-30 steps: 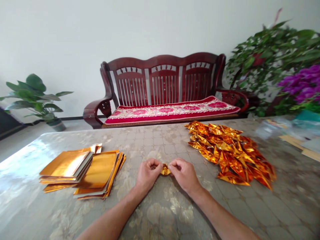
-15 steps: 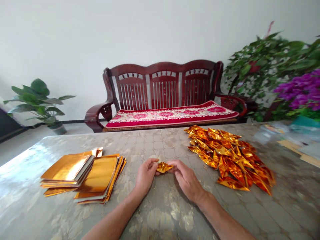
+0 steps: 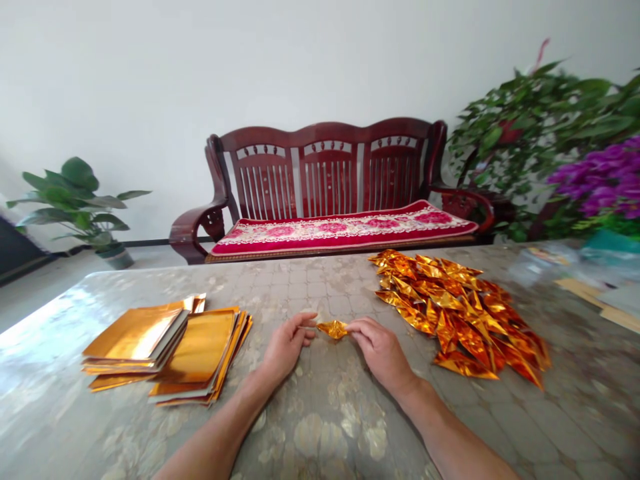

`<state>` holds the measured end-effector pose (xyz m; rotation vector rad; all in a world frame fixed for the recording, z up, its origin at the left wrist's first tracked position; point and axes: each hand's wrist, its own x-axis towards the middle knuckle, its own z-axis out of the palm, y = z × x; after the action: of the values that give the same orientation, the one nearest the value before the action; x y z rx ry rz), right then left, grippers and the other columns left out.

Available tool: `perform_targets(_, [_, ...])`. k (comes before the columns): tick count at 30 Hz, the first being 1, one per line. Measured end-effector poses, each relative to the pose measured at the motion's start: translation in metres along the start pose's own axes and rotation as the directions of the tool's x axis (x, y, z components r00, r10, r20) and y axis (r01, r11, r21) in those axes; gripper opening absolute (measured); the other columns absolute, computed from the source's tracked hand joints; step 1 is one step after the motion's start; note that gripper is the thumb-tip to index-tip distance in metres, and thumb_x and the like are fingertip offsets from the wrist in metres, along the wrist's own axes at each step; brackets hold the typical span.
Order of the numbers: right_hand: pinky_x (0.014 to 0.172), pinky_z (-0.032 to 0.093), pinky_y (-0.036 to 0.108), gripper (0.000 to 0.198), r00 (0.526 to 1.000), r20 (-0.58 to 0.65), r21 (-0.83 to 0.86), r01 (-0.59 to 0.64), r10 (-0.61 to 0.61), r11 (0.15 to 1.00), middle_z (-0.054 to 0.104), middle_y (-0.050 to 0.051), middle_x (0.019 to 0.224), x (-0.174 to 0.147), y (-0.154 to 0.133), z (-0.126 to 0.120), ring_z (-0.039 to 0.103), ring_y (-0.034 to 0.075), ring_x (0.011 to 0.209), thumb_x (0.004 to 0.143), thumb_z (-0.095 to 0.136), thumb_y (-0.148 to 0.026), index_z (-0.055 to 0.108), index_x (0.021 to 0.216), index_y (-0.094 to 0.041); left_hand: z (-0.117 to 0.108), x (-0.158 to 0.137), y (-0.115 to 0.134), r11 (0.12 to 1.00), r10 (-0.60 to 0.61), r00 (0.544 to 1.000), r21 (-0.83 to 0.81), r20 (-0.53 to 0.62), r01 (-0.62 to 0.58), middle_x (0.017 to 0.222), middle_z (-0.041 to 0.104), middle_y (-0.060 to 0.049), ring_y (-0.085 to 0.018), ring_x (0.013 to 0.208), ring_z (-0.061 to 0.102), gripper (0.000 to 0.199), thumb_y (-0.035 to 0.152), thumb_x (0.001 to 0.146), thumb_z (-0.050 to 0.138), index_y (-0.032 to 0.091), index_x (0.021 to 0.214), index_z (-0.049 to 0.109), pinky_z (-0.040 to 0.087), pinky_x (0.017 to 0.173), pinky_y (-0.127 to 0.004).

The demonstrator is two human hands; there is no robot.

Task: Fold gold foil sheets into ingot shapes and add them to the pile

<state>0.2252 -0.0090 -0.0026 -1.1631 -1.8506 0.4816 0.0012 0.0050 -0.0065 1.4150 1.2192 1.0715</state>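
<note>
A small folded gold foil paper ingot [image 3: 333, 329] is in front of me, just above or on the table. My right hand [image 3: 383, 348] pinches its right tip between thumb and fingers. Close to the ingot's left tip, my left hand [image 3: 289, 343] has its fingers apart, with a small gap showing between them and the foil. To the right lies a heap of finished-looking foil ingots [image 3: 457, 310], pointed at both ends. Flat gold foil sheets [image 3: 205, 347] are stacked in two overlapping piles on the left.
The table [image 3: 320, 427] has a patterned, shiny cover. Clear plastic bags [image 3: 543, 263] and purple flowers [image 3: 600, 179] are at the right edge. Beyond the table stands a dark wooden bench [image 3: 327, 173] with a red floral cushion; potted plants [image 3: 80, 203] flank it.
My left hand has let go of the ingot's left tip and drawn slightly left, its fingers opening. The ingot has shifted a little right and up in my right hand.
</note>
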Motion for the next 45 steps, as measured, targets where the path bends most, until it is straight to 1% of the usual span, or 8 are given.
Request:
perform_targets(5, [0.077, 0.051, 0.029, 0.021, 1.000, 0.015, 0.000, -0.013, 0.013, 1.000, 0.070, 0.002, 0.087, 0.000, 0.000, 0.000, 0.067, 0.018, 0.084, 0.088, 0.051, -0.016, 0.070, 0.091, -0.025, -0.007, -0.003, 0.003, 0.908, 0.285, 0.954, 0.293, 0.097, -0.301, 0.104, 0.074, -0.005, -0.020, 0.096, 0.067, 0.030, 0.023, 0.086, 0.058, 0.026, 0.111, 0.072, 0.052, 0.089, -0.032])
perform_targets(9, [0.078, 0.051, 0.029, 0.023, 1.000, 0.029, 0.001, -0.008, 0.008, 1.000, 0.070, 0.002, 0.088, -0.001, -0.002, -0.002, 0.067, 0.018, 0.085, 0.088, 0.051, -0.015, 0.071, 0.092, -0.025, -0.008, -0.008, 0.011, 0.836, 0.365, 0.895, 0.334, 0.256, -0.436, 0.098, 0.073, -0.005, -0.019, 0.095, 0.066, 0.029, 0.022, 0.091, 0.054, 0.028, 0.112, 0.073, 0.051, 0.087, -0.029])
perform_targets(11, [0.078, 0.052, 0.028, 0.024, 0.999, 0.038, 0.011, 0.003, -0.003, 1.000, 0.070, 0.002, 0.088, -0.001, -0.004, -0.002, 0.067, 0.017, 0.085, 0.088, 0.051, -0.014, 0.072, 0.092, -0.025, -0.008, -0.009, 0.012, 0.818, 0.385, 0.876, 0.332, 0.290, -0.469, 0.095, 0.073, -0.005, -0.018, 0.092, 0.066, 0.027, 0.023, 0.092, 0.053, 0.028, 0.109, 0.074, 0.051, 0.085, -0.028])
perform_targets(17, [0.077, 0.052, 0.027, 0.024, 0.994, 0.101, 0.027, 0.049, -0.051, 0.998, 0.071, 0.002, 0.087, -0.002, -0.007, -0.004, 0.067, 0.017, 0.083, 0.087, 0.055, -0.014, 0.074, 0.092, -0.027, -0.006, -0.009, 0.008, 0.806, 0.397, 0.881, 0.361, 0.258, -0.469, 0.087, 0.072, -0.004, -0.017, 0.084, 0.066, 0.021, 0.023, 0.091, 0.057, 0.027, 0.097, 0.077, 0.051, 0.079, -0.026])
perform_targets(23, [0.074, 0.051, 0.026, 0.022, 0.990, 0.118, -0.011, 0.073, -0.071, 0.997, 0.071, 0.001, 0.085, -0.003, -0.010, -0.004, 0.067, 0.016, 0.081, 0.089, 0.056, -0.017, 0.075, 0.093, -0.027, -0.001, -0.012, 0.007, 0.835, 0.349, 0.910, 0.366, 0.223, -0.410, 0.085, 0.072, -0.003, -0.017, 0.081, 0.067, 0.016, 0.026, 0.088, 0.060, 0.026, 0.091, 0.076, 0.051, 0.077, -0.025])
perform_targets(29, [0.074, 0.050, 0.025, 0.021, 0.993, 0.119, 0.011, 0.024, -0.025, 1.000, 0.072, 0.000, 0.084, -0.005, -0.013, 0.002, 0.067, 0.016, 0.080, 0.087, 0.058, -0.014, 0.074, 0.090, -0.027, 0.008, -0.017, 0.009, 0.845, 0.340, 0.921, 0.369, 0.188, -0.387, 0.084, 0.073, -0.001, -0.016, 0.078, 0.068, 0.015, 0.023, 0.089, 0.060, 0.025, 0.087, 0.074, 0.051, 0.076, -0.024])
perform_targets(42, [0.075, 0.050, 0.023, 0.022, 0.986, 0.160, 0.099, 0.029, -0.045, 0.995, 0.073, -0.002, 0.083, -0.008, -0.018, 0.007, 0.068, 0.014, 0.079, 0.086, 0.060, -0.012, 0.075, 0.087, -0.027, 0.012, -0.020, 0.011, 0.848, 0.319, 0.919, 0.364, 0.231, -0.386, 0.080, 0.072, 0.001, -0.014, 0.076, 0.067, 0.014, 0.020, 0.088, 0.060, 0.024, 0.083, 0.072, 0.048, 0.072, -0.020])
perform_targets(45, [0.071, 0.050, 0.021, 0.022, 0.991, 0.123, 0.087, 0.034, -0.045, 0.996, 0.074, -0.002, 0.081, -0.009, -0.020, 0.009, 0.068, 0.013, 0.077, 0.085, 0.061, -0.010, 0.076, 0.085, -0.027, 0.012, -0.021, 0.010, 0.844, 0.326, 0.923, 0.377, 0.204, -0.381, 0.075, 0.070, 0.001, -0.013, 0.071, 0.065, 0.015, 0.017, 0.087, 0.059, 0.022, 0.079, 0.070, 0.047, 0.070, -0.019])
